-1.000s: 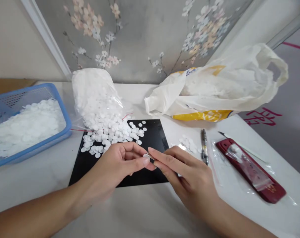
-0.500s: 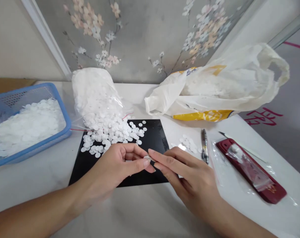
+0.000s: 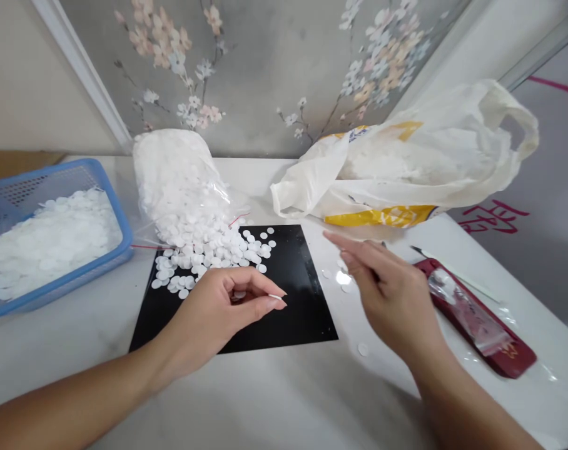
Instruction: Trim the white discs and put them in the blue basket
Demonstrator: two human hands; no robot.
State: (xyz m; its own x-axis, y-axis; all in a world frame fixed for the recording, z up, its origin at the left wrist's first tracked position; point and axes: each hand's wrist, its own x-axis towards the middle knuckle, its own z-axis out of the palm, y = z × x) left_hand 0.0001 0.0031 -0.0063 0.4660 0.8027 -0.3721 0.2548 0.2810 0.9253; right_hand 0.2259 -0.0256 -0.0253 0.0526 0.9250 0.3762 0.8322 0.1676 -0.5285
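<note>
Between thumb and fingertips, my left hand [image 3: 228, 306] pinches a thin white disc [image 3: 277, 297], seen edge-on above a black mat [image 3: 293, 312]. My right hand [image 3: 391, 287] is over the white table to the right of the mat, its fingers pressed together; whatever it may hold is hidden. A heap of small white discs [image 3: 213, 247] spills from a clear plastic bag [image 3: 176, 169] onto the back left of the mat. One loose disc [image 3: 363, 349] lies on the table left of my right wrist.
A blue basket [image 3: 117, 219] of white discs stands at the left. A white and yellow plastic bag [image 3: 396, 175] lies at the back right. On the right are a dark red case [image 3: 518, 362] under a small clear packet [image 3: 476, 319] and a thin pale tool [image 3: 462, 278].
My right hand has parted from my left and moved right, now covering the pen and some discs. My left hand stays nearly in place. A loose disc now shows on the table.
</note>
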